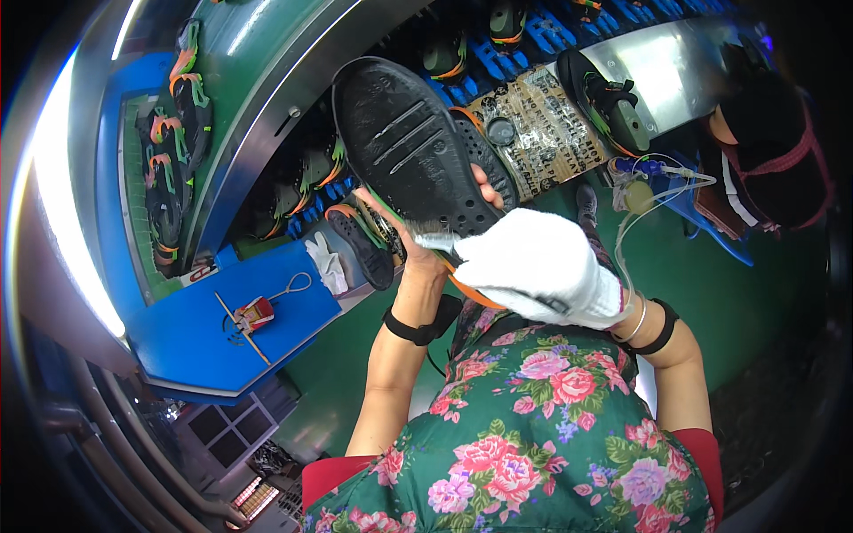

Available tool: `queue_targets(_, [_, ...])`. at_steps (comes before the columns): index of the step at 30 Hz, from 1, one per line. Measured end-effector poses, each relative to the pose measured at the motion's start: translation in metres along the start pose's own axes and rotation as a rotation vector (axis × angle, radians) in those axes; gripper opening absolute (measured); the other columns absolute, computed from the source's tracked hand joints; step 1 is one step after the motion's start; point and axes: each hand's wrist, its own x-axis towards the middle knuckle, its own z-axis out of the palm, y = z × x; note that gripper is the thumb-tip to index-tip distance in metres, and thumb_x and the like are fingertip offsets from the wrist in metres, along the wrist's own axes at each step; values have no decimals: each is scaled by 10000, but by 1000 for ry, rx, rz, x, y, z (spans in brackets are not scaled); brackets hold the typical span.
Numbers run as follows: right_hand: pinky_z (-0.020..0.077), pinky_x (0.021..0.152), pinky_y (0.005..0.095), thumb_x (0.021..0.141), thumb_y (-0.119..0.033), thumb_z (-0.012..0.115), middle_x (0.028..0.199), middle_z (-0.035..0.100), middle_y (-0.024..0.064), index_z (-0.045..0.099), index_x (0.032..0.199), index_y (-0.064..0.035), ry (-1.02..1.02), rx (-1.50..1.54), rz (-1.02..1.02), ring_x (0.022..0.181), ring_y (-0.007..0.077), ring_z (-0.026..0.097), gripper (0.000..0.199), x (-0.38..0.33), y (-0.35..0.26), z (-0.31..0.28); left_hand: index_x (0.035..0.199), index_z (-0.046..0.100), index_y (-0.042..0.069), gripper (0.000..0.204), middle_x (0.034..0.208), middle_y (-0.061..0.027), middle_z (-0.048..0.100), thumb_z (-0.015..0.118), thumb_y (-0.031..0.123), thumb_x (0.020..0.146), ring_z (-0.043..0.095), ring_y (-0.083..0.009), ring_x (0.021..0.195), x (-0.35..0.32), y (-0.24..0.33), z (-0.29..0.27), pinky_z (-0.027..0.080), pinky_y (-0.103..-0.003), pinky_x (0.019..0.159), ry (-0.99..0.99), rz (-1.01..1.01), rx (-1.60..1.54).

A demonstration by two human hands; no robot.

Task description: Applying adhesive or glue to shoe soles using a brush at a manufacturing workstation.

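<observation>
My left hand [419, 253], bare, grips a black shoe sole [400, 133] from below. Its thumb side lies along the left edge and fingertips show at the right edge. The sole's broad face is turned up, with grooves across its middle and small round holes near the heel. Orange and green trim shows at its edge. My right hand [542, 266], in a white knit glove, is closed over the heel end. Pale bristles of a brush [435, 240] stick out from the glove against the sole; the handle is hidden. Another holed sole [487, 160] shows just behind.
Sandals on blue racks line the machine beyond; one black sandal [604, 102] stands beside a taped cardboard piece [542, 133]. At left, a blue table [231, 320] bears a red-and-wood tool [255, 315] and a white glove [327, 264]. Thin tubing [657, 197] hangs at right.
</observation>
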Motion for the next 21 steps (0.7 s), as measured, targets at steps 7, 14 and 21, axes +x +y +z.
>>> queue_targets(7, [580,745,371,823,-92,811,1037,767,74,784,1107,-118,-23,9,-1,840,260,716,287,-3,3,-6,1353,531,-5,1260,1118,-179,645,426,1041,660,650,-310,973,4,8,9,532,-485,906,59,123,167])
queue_targets(14, [580,749,352,785,-44,831,1010,777,91,783,1007,-82,41,226,219,875,256,741,230,-4,3,-11,1375,530,-3,1286,1136,-188,636,443,1044,633,642,-308,973,6,17,12,497,-482,915,-1,128,207])
queue_targets(21, [583,752,362,786,-21,820,988,778,103,783,991,-70,41,269,229,860,257,741,214,-5,2,-10,1278,574,-73,1328,1130,-186,629,455,1057,591,635,-300,966,11,26,16,493,-475,927,19,124,169])
